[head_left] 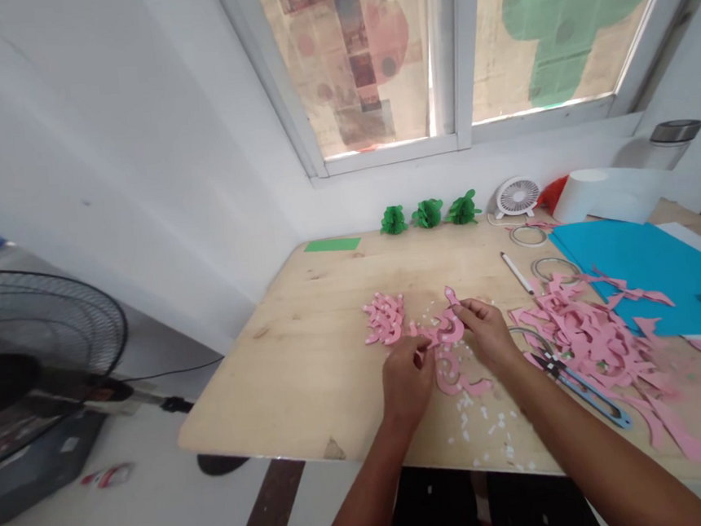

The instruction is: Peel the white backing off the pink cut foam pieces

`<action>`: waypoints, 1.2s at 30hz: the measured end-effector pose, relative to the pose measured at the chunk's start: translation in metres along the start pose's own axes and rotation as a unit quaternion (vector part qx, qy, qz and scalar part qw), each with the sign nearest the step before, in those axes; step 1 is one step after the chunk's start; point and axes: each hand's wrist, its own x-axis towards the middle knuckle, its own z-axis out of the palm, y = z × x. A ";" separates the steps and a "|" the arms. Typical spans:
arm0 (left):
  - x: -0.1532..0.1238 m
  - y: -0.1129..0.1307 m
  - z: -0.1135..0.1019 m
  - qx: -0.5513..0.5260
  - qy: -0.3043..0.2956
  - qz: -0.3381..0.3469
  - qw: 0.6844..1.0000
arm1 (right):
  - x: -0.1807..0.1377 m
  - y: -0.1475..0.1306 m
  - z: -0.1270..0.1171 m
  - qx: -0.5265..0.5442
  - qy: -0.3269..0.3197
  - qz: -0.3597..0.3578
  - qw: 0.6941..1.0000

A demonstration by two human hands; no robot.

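My right hand (484, 325) pinches a pink curved cutout (451, 295) between thumb and fingers, its pale tip standing up above them. My left hand (406, 377) has its fingertips closed at the near left end of pink curved pieces that lie between the hands. More S-shaped pink pieces (450, 381) rest on the wood just in front, with small white spots on them. To the left of the hands sits a heap of similar pink cutouts (385, 319). Tiny white paper scraps (466, 425) are scattered nearby.
Pink offcuts (603, 339) pile up at the right, with blue-handled scissors (589, 393) on the wooden table (263, 385). Behind are a white pen (517, 273), tape rings (528, 236), blue sheets (645, 262), a small fan (517, 197) and green paper ornaments (428, 213).
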 end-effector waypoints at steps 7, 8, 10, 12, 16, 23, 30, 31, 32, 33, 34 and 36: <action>0.034 0.014 0.003 -0.009 0.055 0.087 0.995 | -0.001 0.001 0.003 -0.065 -0.009 -0.032 0.997; 0.038 0.014 0.006 -0.019 0.057 0.091 0.994 | -0.001 0.000 0.003 -0.075 -0.014 -0.038 0.996; 0.044 0.015 0.013 -0.029 0.070 0.102 0.992 | -0.002 -0.002 0.004 -0.086 -0.025 -0.046 0.995; 0.049 0.014 0.019 -0.025 0.074 0.113 0.991 | -0.002 -0.005 0.005 -0.091 -0.035 -0.052 0.994; 0.055 0.011 0.026 -0.027 0.080 0.126 0.988 | -0.004 -0.009 0.007 -0.092 -0.046 -0.053 0.993; 0.059 0.006 0.030 -0.075 0.071 0.158 0.982 | -0.005 -0.010 0.006 -0.104 -0.035 -0.042 0.993; 0.062 0.004 0.031 -0.104 0.049 0.173 0.978 | -0.003 -0.007 0.006 -0.075 0.000 -0.051 0.996; 0.061 0.004 0.031 -0.112 0.051 0.172 0.977 | -0.003 -0.007 0.007 -0.069 0.001 -0.053 0.996; 0.061 0.003 0.032 -0.121 0.055 0.171 0.976 | -0.003 -0.007 0.008 -0.063 0.000 -0.054 0.997; 0.060 0.003 0.032 -0.127 0.059 0.168 0.976 | -0.003 -0.007 0.008 -0.058 0.000 -0.053 0.997; 0.060 0.003 0.033 -0.132 0.062 0.165 0.976 | -0.003 -0.007 0.009 -0.054 0.000 -0.053 0.997; 0.059 0.002 0.033 -0.135 0.068 0.158 0.976 | -0.004 -0.008 0.010 -0.057 0.003 -0.052 0.997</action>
